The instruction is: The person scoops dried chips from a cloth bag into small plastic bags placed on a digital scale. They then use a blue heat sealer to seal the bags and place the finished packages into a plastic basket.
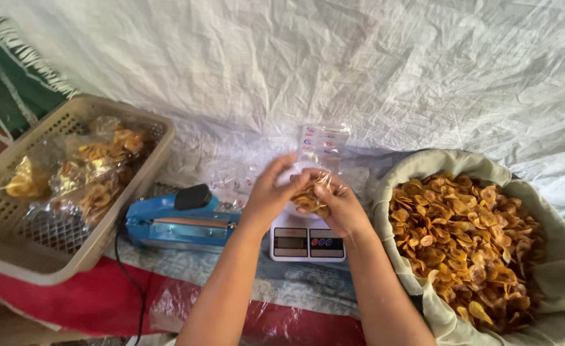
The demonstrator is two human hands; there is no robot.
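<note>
Both my hands meet over a small white digital scale (308, 241). My left hand (271, 192) grips the side of a clear plastic bag (321, 148) that stands upright, its printed top sticking up above my fingers. My right hand (340, 205) is closed around a handful of golden fried chips (309, 200) at the bag's mouth. The bag's lower part, with chips in it, is mostly hidden by my fingers.
A large cloth-lined sack (417, 168) full of chips (468, 243) sits at the right. A blue heat sealer (180, 221) with a black cord lies left of the scale. A beige plastic basket (71, 253) at far left holds several filled chip bags (96, 170). White sheeting hangs behind.
</note>
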